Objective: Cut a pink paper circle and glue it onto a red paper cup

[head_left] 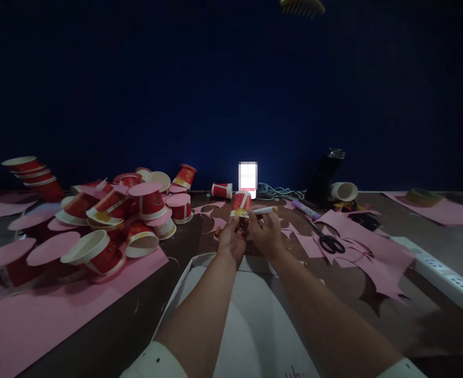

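My left hand (232, 240) is closed round a small red paper cup (240, 200) with a white strip and a yellow band, held up in front of me. Close beside it, my right hand (266, 232) grips a white marker (264, 210) whose orange end points right. The marker's other end lies near the cup's side; whether it touches cannot be made out. Both hands are above the far edge of a white box (251, 310). A small orange piece (217, 231) lies left of my left hand.
Many red cups with pink paper discs (147, 190) crowd the left side on a pink sheet (77, 320). Black scissors (331, 243) lie among pink scraps (389, 257) on the right, near a power strip (440, 273). A bright blurred screen (248, 176) stands at the back.
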The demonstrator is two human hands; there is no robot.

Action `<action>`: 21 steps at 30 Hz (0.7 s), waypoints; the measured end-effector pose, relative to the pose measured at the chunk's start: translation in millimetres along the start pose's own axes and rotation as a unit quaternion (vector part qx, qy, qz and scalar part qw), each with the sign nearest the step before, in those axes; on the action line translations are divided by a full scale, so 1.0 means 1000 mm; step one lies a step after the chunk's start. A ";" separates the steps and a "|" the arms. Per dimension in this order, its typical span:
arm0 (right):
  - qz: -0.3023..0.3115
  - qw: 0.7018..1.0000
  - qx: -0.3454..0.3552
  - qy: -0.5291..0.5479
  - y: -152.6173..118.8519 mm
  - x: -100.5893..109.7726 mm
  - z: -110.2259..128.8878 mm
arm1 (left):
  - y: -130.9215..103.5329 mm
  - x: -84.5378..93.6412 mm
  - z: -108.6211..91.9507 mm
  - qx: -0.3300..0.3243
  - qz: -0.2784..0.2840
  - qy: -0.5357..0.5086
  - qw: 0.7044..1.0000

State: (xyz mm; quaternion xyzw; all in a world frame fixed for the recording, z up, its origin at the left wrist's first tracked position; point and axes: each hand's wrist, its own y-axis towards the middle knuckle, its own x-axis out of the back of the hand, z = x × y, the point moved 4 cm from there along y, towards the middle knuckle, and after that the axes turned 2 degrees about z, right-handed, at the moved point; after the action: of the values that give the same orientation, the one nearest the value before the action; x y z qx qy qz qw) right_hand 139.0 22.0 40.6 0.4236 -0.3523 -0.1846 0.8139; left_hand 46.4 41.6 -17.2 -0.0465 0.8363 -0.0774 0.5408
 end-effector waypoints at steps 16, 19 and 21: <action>0.003 1.000 0.010 -0.014 0.000 0.001 0.005 | -0.001 -0.004 0.002 -0.027 0.036 0.007 0.999; -0.001 1.000 -0.002 0.014 0.002 0.003 0.006 | -0.003 -0.006 0.000 -0.022 0.025 0.006 0.999; -0.018 0.997 -0.057 0.057 0.004 0.006 0.003 | -0.005 -0.008 -0.002 -0.013 0.024 -0.004 1.000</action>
State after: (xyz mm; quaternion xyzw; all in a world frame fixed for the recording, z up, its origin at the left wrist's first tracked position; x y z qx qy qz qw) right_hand 141.1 19.2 47.5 0.3929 -0.2866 -0.1941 0.8519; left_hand 47.7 38.1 -8.8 -0.0340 0.8357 -0.0529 0.5455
